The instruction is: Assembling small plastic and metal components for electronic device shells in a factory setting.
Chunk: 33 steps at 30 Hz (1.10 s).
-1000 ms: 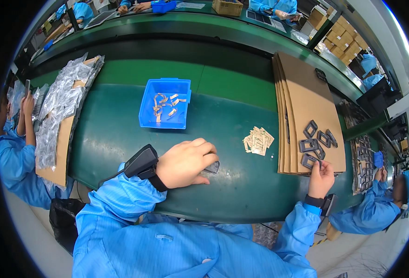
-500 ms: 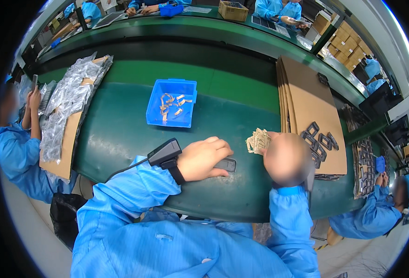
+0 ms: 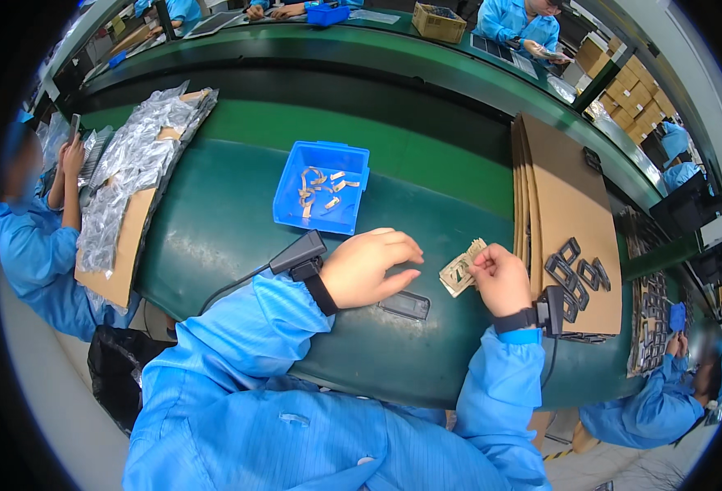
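My left hand (image 3: 369, 267) hovers palm-down with its fingers apart, holding nothing. Just beyond its thumb, a flat dark rectangular plastic part (image 3: 407, 305) with rounded corners lies on the green table. Thumb and fingers of my right hand (image 3: 503, 282) pinch a loose bundle of thin beige frame-shaped pieces (image 3: 457, 276), fanned out to the left over the tabletop. Both wrists wear straps with small black devices. A blue plastic bin (image 3: 282, 204), farther off, contains several curled and short tan strips.
Stacked cardboard sheets (image 3: 570, 184) stand on the right, with several black frame parts (image 3: 568, 271) on top. Clear plastic bags (image 3: 124, 188) cover cardboard at the left. Co-workers in blue sit at both sides and across the raised far ledge (image 3: 295, 61).
The whole view has shifted slightly. My left hand has lifted back from the dark part, exposing more of it. My right hand has turned, keeping its pinch on the beige pieces.
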Motion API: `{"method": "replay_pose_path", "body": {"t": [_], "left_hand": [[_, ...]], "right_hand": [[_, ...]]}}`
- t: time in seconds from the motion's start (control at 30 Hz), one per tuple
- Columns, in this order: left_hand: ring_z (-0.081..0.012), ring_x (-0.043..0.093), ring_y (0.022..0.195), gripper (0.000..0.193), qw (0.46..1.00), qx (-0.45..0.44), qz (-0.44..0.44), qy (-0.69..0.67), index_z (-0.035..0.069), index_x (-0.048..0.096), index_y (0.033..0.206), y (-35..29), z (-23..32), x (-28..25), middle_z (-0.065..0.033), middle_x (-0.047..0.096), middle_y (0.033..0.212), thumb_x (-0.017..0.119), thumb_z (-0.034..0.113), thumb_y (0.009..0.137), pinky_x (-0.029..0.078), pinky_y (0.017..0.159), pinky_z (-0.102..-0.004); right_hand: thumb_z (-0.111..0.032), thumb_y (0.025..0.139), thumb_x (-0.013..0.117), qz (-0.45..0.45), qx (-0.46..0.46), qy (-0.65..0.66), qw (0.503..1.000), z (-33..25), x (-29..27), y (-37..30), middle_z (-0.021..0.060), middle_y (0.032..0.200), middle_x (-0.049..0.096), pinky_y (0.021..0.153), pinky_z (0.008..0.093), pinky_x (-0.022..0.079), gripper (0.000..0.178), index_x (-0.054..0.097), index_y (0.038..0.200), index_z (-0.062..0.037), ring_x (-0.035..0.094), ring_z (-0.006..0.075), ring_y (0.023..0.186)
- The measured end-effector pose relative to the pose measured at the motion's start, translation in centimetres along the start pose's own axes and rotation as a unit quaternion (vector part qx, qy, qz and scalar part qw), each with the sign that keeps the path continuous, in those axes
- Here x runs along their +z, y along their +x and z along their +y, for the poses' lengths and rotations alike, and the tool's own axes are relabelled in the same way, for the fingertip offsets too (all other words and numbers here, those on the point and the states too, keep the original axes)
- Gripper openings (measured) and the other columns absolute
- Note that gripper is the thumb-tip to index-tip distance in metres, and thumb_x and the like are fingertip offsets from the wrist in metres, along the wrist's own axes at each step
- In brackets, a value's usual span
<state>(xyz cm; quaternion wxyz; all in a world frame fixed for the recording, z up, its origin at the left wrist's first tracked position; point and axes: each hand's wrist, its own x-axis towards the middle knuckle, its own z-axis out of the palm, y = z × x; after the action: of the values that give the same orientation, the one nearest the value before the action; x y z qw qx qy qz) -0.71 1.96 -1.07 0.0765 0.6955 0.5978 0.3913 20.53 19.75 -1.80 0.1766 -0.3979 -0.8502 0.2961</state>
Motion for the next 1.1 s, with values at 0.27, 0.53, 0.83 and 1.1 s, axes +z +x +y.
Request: {"method": "replay_pose_path", "body": {"t": [0.27, 0.53, 0.83, 1.1], "left_hand": [[-0.03, 0.068, 0.104, 0.014, 0.994, -0.028, -0.007, -0.107, 0.004, 0.071, 0.101, -0.1, -0.2, 1.0, -0.0108, 0.072, 0.108, 0.071, 0.011, 0.089, 0.054, 0.092, -0.0403], [-0.0302, 0.068, 0.101, 0.022, 0.996, -0.011, 0.049, -0.075, 0.005, 0.072, 0.111, 0.4, 0.5, 0.9, -0.0104, 0.072, 0.109, 0.072, 0.01, 0.089, 0.054, 0.09, -0.0399], [-0.0141, 0.07, 0.082, 0.019, 0.953, -0.16, 0.054, -0.252, 0.001, 0.073, 0.111, -0.2, 1.6, 0.8, -0.0095, 0.073, 0.093, 0.071, 0.005, 0.092, 0.056, 0.07, -0.0263], [-0.0221, 0.066, 0.093, 0.014, 0.99, -0.08, 0.101, -0.062, 0.005, 0.072, 0.1, 0.2, 1.3, 0.3, -0.0076, 0.067, 0.1, 0.074, 0.007, 0.086, 0.054, 0.075, -0.0328]], "right_hand": [[0.004, 0.087, 0.07, -0.049, 0.038, 0.173, 0.983, 0.1, 0.0, -0.7, 0.0039, 0.083, 0.07, 0.065, 0.0233, 0.052, 0.01, 0.066, 0.096, 0.0004, 0.063, 0.0067, 0.07], [0.003, 0.091, 0.068, -0.078, 0.018, 0.312, 0.947, -2.7, 0.7, -1.8, 0.0022, 0.085, 0.069, 0.066, 0.0217, 0.052, 0.006, 0.065, 0.095, -0.0006, 0.064, 0.0059, 0.073], [0.003, 0.096, 0.066, -0.105, -0.011, 0.475, 0.874, -5.0, 3.5, -3.0, 0.0053, 0.097, 0.07, 0.077, 0.0212, 0.054, 0.011, 0.067, 0.107, 0.0012, 0.067, 0.0085, 0.087], [-0.002, 0.101, 0.059, -0.157, 0.064, 0.508, 0.845, -5.2, 3.0, -3.0, 0.0152, 0.102, 0.074, 0.079, 0.0284, 0.06, 0.014, 0.068, 0.11, 0.0052, 0.073, 0.019, 0.089]]}}
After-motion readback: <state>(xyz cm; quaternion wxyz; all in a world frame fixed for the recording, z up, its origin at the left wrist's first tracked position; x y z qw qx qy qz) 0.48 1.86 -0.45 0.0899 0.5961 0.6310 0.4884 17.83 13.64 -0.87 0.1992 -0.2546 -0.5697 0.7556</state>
